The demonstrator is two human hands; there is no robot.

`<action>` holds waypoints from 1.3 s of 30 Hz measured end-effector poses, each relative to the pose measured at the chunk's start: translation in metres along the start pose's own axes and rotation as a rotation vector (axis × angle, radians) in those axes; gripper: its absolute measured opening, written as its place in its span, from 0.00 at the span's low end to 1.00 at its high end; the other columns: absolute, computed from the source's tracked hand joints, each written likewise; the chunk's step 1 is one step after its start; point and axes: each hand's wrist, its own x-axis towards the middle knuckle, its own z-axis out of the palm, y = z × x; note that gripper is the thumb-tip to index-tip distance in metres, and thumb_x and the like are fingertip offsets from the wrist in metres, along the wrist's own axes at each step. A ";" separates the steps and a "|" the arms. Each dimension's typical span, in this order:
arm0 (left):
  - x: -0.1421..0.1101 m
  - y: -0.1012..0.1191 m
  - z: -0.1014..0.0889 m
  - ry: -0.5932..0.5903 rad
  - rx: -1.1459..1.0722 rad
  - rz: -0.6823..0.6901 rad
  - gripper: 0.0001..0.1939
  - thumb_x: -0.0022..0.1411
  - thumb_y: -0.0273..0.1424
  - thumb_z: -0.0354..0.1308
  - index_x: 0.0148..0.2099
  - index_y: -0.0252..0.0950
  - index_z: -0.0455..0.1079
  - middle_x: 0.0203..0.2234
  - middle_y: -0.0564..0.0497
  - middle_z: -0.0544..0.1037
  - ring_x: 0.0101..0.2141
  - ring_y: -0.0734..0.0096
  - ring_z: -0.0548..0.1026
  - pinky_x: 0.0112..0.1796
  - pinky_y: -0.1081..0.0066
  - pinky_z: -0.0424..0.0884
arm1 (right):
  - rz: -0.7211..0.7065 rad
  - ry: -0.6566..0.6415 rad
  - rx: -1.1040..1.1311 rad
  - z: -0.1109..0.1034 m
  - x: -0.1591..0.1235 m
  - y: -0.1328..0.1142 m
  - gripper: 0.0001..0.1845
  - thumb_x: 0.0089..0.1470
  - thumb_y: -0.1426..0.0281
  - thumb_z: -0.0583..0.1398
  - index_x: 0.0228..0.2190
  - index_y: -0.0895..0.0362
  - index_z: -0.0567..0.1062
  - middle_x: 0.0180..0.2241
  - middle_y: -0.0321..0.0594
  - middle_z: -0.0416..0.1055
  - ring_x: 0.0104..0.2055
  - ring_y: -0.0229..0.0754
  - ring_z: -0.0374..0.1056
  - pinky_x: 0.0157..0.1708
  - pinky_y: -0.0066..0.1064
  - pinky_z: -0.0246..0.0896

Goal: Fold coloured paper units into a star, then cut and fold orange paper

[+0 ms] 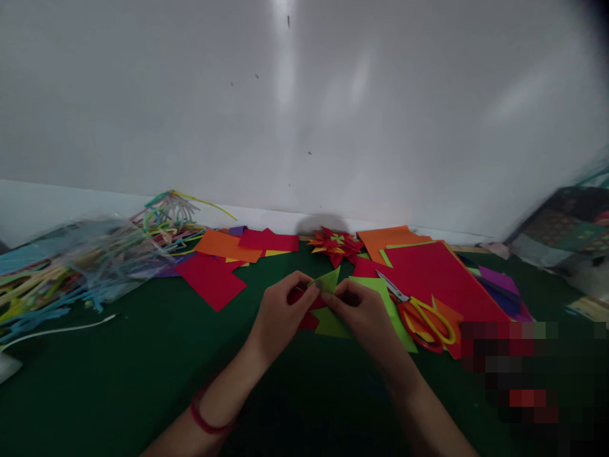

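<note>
Both hands meet over the middle of the dark green tabletop and pinch one small piece of folded green paper. My left hand grips its left side, thumb and fingers pressed together. From the other side my right hand closes on its lower right edge. The paper's pointed tip stands up between them. Beneath the hands lie a light green sheet and a red piece of paper, partly covered. Just beyond is a layered red, orange and green paper flower.
Scissors with red and yellow handles rest on paper right of my right hand. A large red sheet lies behind them. Red paper is at left, near bagged colourful pipe cleaners. A white cable crosses the left side. A pale wall stands behind.
</note>
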 end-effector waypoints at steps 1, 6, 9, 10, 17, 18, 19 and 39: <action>0.000 0.000 0.000 -0.003 0.003 -0.003 0.10 0.60 0.36 0.50 0.30 0.36 0.67 0.23 0.56 0.71 0.26 0.75 0.68 0.27 0.76 0.62 | -0.002 -0.007 -0.009 0.001 0.000 0.000 0.14 0.45 0.62 0.61 0.18 0.57 0.66 0.16 0.29 0.59 0.19 0.32 0.53 0.17 0.24 0.47; 0.001 -0.001 -0.003 0.028 0.081 0.008 0.13 0.59 0.37 0.50 0.26 0.36 0.67 0.21 0.55 0.71 0.25 0.74 0.68 0.26 0.75 0.61 | -0.043 -0.084 -0.047 -0.003 -0.001 0.000 0.12 0.44 0.62 0.62 0.20 0.57 0.68 0.18 0.31 0.64 0.21 0.33 0.59 0.19 0.25 0.52; 0.001 -0.001 -0.004 -0.003 0.090 0.006 0.12 0.59 0.36 0.50 0.27 0.36 0.67 0.21 0.56 0.71 0.25 0.74 0.68 0.27 0.75 0.61 | -0.042 -0.169 0.026 -0.010 0.000 0.000 0.12 0.44 0.62 0.62 0.29 0.55 0.69 0.21 0.32 0.67 0.24 0.35 0.63 0.21 0.25 0.55; 0.000 -0.001 -0.005 -0.025 0.088 0.001 0.12 0.59 0.36 0.50 0.27 0.36 0.67 0.21 0.56 0.71 0.25 0.74 0.68 0.27 0.75 0.61 | -0.044 -0.160 0.045 -0.012 0.001 -0.001 0.12 0.46 0.62 0.61 0.31 0.55 0.69 0.21 0.31 0.67 0.24 0.35 0.63 0.22 0.25 0.56; -0.001 0.001 -0.002 -0.118 0.019 -0.007 0.12 0.58 0.36 0.50 0.27 0.36 0.67 0.21 0.55 0.71 0.25 0.74 0.67 0.26 0.76 0.61 | -0.068 -0.021 0.074 -0.011 0.002 -0.003 0.12 0.50 0.61 0.58 0.23 0.57 0.67 0.19 0.30 0.61 0.22 0.33 0.58 0.21 0.25 0.52; -0.001 0.001 -0.002 -0.115 0.017 -0.007 0.11 0.58 0.35 0.50 0.27 0.36 0.67 0.21 0.55 0.71 0.25 0.74 0.67 0.26 0.76 0.61 | -0.063 -0.003 0.092 -0.010 0.002 -0.004 0.13 0.49 0.61 0.59 0.22 0.57 0.67 0.18 0.30 0.60 0.22 0.33 0.58 0.21 0.25 0.52; -0.001 0.001 -0.002 -0.109 0.018 -0.007 0.11 0.58 0.35 0.50 0.27 0.36 0.67 0.21 0.55 0.71 0.25 0.74 0.67 0.27 0.76 0.61 | -0.057 0.015 0.112 -0.008 0.001 -0.005 0.13 0.49 0.61 0.59 0.21 0.57 0.66 0.18 0.30 0.60 0.22 0.33 0.58 0.22 0.25 0.52; -0.003 0.004 0.001 -0.081 0.013 0.010 0.11 0.58 0.35 0.51 0.25 0.36 0.65 0.20 0.55 0.69 0.24 0.75 0.66 0.26 0.75 0.60 | -0.070 0.240 0.279 0.005 -0.002 0.000 0.13 0.47 0.62 0.61 0.22 0.56 0.65 0.18 0.30 0.62 0.21 0.33 0.60 0.23 0.26 0.56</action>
